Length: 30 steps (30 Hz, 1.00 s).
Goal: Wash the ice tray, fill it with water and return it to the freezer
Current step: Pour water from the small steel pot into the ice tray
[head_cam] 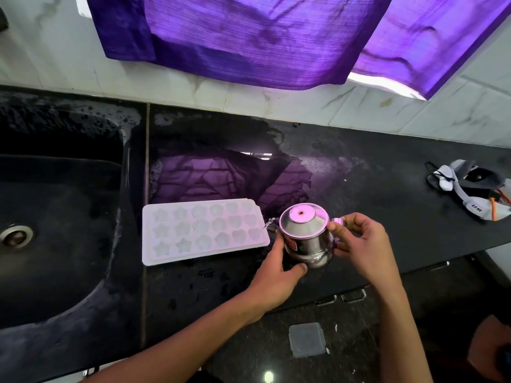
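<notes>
Our right hand (359, 239) pinches the handle of one small steel pot (307, 239), thumb and fingertips closed on the loop, while our left hand (276, 275) cups the pot's belly, thumb curled underneath near the counter's front edge. The pot leans spout-first toward the tray, and we see a thin glint of water at the spout, though it is hard to make out where it lands. One white ice tray (204, 233) lies flat on the black counter (359, 175), just beside the pot and close to the sink edge; we count eighteen moulds, three rows of six, stars and flowers, and whether they hold water we cannot tell. A red label sits on the pot's side, its writing too small to read. One black sink (55, 217) fills the counter's left end, partly cut off, with one drain (15, 236). At the counter's right end lies a grey and white bundle (470, 186) with straps, printed with short lettering we can't read. One purple curtain (249, 37) hangs above, mirrored in the wet counter. On the floor below, one clear square lid (307, 340).
</notes>
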Each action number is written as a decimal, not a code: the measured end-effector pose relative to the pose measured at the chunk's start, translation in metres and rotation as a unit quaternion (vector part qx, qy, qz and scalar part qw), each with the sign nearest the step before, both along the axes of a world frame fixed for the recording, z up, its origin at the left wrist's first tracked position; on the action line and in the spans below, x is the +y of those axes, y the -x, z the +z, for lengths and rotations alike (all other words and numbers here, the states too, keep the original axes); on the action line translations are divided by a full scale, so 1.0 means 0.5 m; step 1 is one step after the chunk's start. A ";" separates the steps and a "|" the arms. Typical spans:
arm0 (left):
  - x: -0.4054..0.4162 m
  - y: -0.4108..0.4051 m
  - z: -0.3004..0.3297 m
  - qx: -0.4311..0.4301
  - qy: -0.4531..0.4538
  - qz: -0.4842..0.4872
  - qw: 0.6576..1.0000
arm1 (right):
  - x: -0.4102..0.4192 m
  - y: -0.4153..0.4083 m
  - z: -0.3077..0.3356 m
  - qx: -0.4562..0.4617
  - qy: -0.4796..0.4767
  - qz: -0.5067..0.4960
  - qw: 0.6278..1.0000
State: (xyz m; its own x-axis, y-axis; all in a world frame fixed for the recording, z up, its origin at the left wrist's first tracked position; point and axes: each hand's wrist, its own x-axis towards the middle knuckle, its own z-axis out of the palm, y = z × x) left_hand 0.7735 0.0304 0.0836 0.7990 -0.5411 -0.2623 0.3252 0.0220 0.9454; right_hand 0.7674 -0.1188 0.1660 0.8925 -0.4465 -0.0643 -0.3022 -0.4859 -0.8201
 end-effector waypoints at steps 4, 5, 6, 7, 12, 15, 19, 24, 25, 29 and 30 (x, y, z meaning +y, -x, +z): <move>0.007 -0.002 0.011 -0.021 -0.014 0.016 1.000 | 0.006 -0.005 0.001 -0.016 -0.033 0.004 0.999; 0.008 -0.004 0.015 -0.029 -0.016 0.021 0.999 | 0.008 -0.007 0.000 -0.021 -0.044 0.004 0.999; 0.010 -0.005 0.019 -0.037 -0.019 0.027 0.999 | 0.011 -0.009 -0.002 -0.027 -0.057 0.003 0.998; 0.012 -0.008 0.024 -0.047 -0.020 0.034 0.998 | 0.014 -0.013 -0.003 -0.035 -0.070 0.000 0.997; 0.019 -0.029 0.041 -0.068 -0.018 0.072 0.995 | 0.035 -0.045 -0.007 -0.058 -0.079 0.002 0.995; 0.026 -0.044 0.044 -0.062 -0.013 0.094 0.994 | 0.047 -0.071 -0.005 -0.058 -0.059 0.015 0.996; 0.032 -0.059 0.040 -0.044 -0.007 0.107 0.993 | 0.060 -0.098 -0.005 -0.048 -0.017 0.030 0.998; 0.033 -0.071 0.031 -0.020 0.005 0.105 0.994 | 0.067 -0.118 -0.009 -0.028 0.030 0.033 0.999; 0.032 -0.074 0.030 -0.016 0.008 0.105 0.994 | 0.066 -0.121 -0.010 -0.025 0.032 0.032 0.999; 0.028 -0.077 0.029 -0.006 0.016 0.099 0.995 | 0.063 -0.124 -0.010 -0.018 0.042 0.030 0.999; 0.027 -0.077 0.028 -0.003 0.016 0.098 0.995 | 0.062 -0.124 -0.010 -0.016 0.045 0.030 0.998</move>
